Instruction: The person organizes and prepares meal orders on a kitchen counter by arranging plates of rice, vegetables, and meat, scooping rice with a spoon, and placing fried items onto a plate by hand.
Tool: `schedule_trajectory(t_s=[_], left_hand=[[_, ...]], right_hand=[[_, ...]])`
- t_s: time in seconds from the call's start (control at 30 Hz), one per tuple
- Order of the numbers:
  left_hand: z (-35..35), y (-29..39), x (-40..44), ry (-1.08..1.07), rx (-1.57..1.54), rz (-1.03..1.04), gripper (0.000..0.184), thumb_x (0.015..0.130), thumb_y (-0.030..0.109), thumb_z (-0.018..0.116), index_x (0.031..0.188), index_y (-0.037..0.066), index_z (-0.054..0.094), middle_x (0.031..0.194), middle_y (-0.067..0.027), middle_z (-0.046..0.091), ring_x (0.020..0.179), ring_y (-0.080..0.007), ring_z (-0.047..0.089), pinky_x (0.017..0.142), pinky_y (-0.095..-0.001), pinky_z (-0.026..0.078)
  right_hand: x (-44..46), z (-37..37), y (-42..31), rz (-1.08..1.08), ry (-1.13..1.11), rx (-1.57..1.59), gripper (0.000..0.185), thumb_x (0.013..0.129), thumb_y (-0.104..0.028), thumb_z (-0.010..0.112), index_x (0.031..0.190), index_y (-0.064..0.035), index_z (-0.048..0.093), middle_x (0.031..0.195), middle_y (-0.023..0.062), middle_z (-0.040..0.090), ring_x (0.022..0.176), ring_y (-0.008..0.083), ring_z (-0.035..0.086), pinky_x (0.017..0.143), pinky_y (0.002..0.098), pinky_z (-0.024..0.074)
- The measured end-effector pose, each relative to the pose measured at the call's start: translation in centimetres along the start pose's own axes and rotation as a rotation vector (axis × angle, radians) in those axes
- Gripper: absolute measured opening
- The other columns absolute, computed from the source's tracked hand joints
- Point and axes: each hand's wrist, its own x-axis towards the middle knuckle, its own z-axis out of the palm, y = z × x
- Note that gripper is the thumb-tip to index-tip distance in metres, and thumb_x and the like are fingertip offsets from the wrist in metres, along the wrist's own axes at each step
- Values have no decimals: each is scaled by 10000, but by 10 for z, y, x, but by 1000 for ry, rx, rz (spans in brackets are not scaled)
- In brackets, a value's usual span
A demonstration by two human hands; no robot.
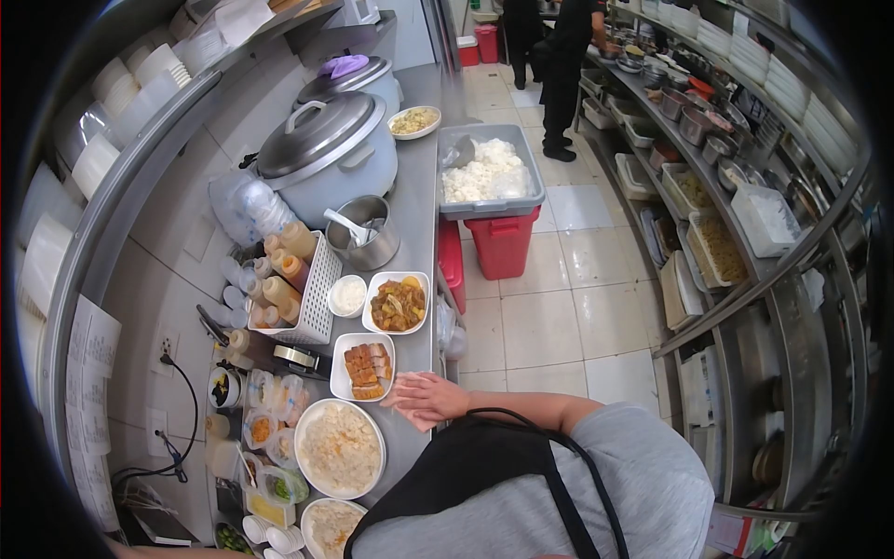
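Observation:
My right hand (434, 397) presses a pink cloth (415, 418) onto the steel counter, its fingers over the cloth. Just beyond the fingers is a square white bowl of sliced roast meat (367, 367). Beside that bowl stand another with a brown stew (397, 303) and a small cup of white food (348, 296). Two round white bowls of rice-like food, one larger bowl (340, 449) and one partly hidden bowl (331, 529), sit nearer the bottom. My left hand is out of sight; only a strip of skin shows at the bottom edge.
Sauce bottles fill a white basket (321, 296) behind the bowls. A steel pot (363, 235) and large lidded cookers (328, 154) stand farther along. A grey tub of rice (521, 207) rests on a red bin (503, 244). Another person (564, 84) stands in the aisle beside loaded shelves.

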Motion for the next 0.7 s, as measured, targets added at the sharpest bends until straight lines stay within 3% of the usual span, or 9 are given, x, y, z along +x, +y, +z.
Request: schedule_trajectory(t_s=[0.4,0.47,0.7], left_hand=[[-3,6,3,-6,30,21,266,741,230,572,551,61,495,567,-128,515,514,-310,491,481,-410,393],[-8,14,3,-55,-78,-103,273,737,239,568,547,58,491,565,-136,509,509,-315,482,481,-412,387],[0,3,1,-23,-39,-25,259,727,237,562,539,74,489,566,-118,505,510,-310,481,475,-423,375]], right_hand=[[1,-1,-1,-20,-17,-54,443,838,-326,445,1256,-179,450,1327,55,384,1273,236,276,1018,430,168],[0,1,-1,-14,-9,-72,433,849,-324,441,1257,-182,448,1326,58,382,1276,239,273,1016,426,179],[5,-5,-4,-28,4,-82,413,866,-318,441,1247,-160,459,1323,66,383,1264,253,299,1006,429,211]])
